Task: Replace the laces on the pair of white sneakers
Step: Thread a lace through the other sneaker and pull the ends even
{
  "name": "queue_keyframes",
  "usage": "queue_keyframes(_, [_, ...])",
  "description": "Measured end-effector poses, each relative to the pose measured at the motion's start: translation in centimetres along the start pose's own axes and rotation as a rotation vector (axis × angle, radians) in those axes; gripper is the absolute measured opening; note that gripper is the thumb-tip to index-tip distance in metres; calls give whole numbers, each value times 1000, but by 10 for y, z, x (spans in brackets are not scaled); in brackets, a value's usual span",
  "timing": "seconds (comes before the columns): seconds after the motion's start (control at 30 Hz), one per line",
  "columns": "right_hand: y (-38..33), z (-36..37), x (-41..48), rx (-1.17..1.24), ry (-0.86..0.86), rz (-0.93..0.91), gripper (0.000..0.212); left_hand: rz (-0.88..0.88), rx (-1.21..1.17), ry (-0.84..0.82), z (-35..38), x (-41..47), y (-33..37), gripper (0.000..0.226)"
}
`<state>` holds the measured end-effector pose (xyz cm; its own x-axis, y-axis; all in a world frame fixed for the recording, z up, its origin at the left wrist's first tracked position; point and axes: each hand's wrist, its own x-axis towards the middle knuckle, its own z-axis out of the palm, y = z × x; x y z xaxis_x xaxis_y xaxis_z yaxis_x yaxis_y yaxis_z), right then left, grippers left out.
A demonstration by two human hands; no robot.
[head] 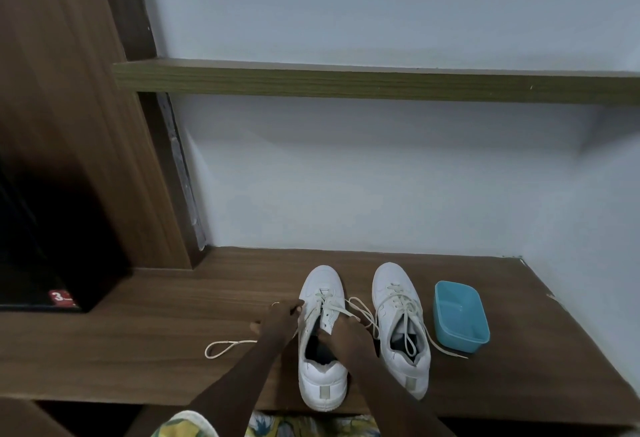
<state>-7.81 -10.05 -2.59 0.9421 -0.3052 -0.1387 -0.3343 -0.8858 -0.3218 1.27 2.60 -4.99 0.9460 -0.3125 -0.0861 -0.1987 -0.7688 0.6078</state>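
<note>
The white sneakers (322,377) are stood at the desk (138,332) front edge. A lace (221,348) is pinched by the left hand (280,319), the tongue (327,320) seemingly by the right hand (341,331). The blue tub (460,339) is bare inside.

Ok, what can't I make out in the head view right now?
- Right hand grip: its own back hides the fingers; lace or tongue, unclear.
- Left sneaker eyelets: small, partly under the left hand.
- Lace past the left hand: covered by it.
- Red label at left: too small to read.
</note>
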Motion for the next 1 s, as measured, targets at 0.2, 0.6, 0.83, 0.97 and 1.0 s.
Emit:
queue_keyframes(0.2, [0,-1,0,34,7,14,55,-19,-93,-20,4,2,17,13])
queue_keyframes(0.6, [-1,0,1,87,-6,90,68,-493,359,219,-33,-24,-16,25])
queue_keyframes(0.83, [-1,0,1,74,-17,95,71,-503,292,449,-50,-30,-55,17])
queue_keyframes(0.97, [-1,0,1,70,-15,92,70,-482,190,505,-43,-30,-60,17])
queue_keyframes(1.0, [-1,-1,1,71,-14,95,71,-543,167,461,-42,-31,-56,20])
